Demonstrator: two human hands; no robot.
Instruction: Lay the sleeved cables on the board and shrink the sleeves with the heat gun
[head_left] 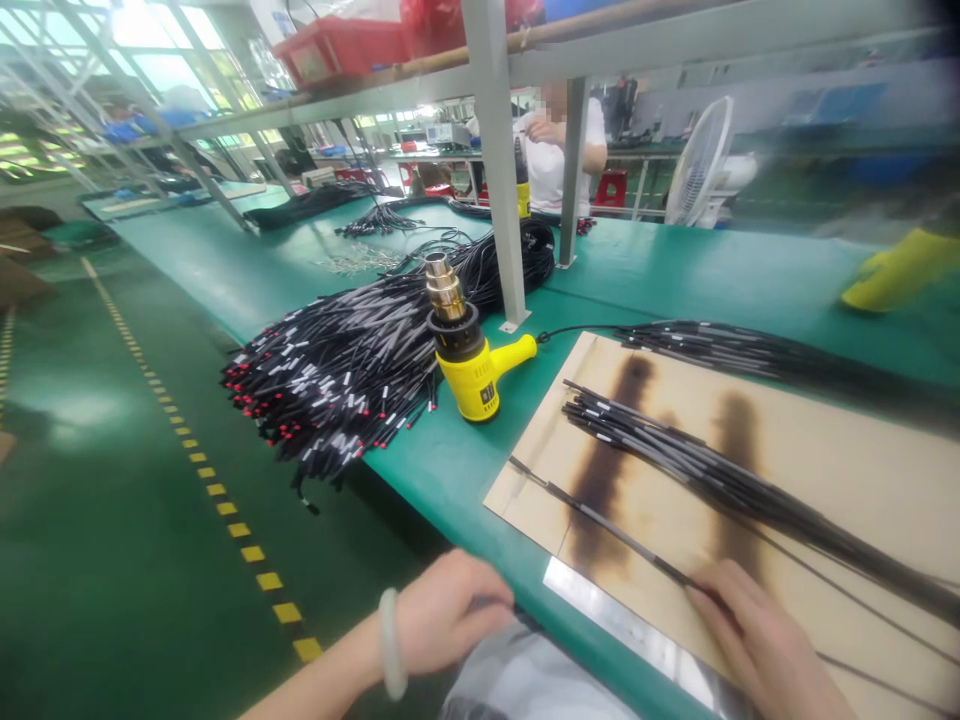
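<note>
My right hand (pixel 761 640) rests at the near edge of a scorched cardboard board (pixel 847 480), its fingers closed around a long black cable (pixel 607 525). More black cables (pixel 720 465) lie in a loose bundle across the board. My left hand (pixel 450 612), with a pale bangle (pixel 388 642) on its wrist, is curled at the table's near edge, and its fingers hide whatever may be inside. A yellow-and-black heat gun (pixel 466 365) stands on the green table (pixel 442 465) between my hands and a large heap of black cables with red tips (pixel 337 375).
A metal strip (pixel 630 630) lies along the board's near edge. A grey shelf post (pixel 495 150) rises behind the heat gun. Farther along the bench, a person in white (pixel 555 150) stands near a white fan (pixel 701 160). A yellow-dashed floor line (pixel 187 450) runs alongside the bench.
</note>
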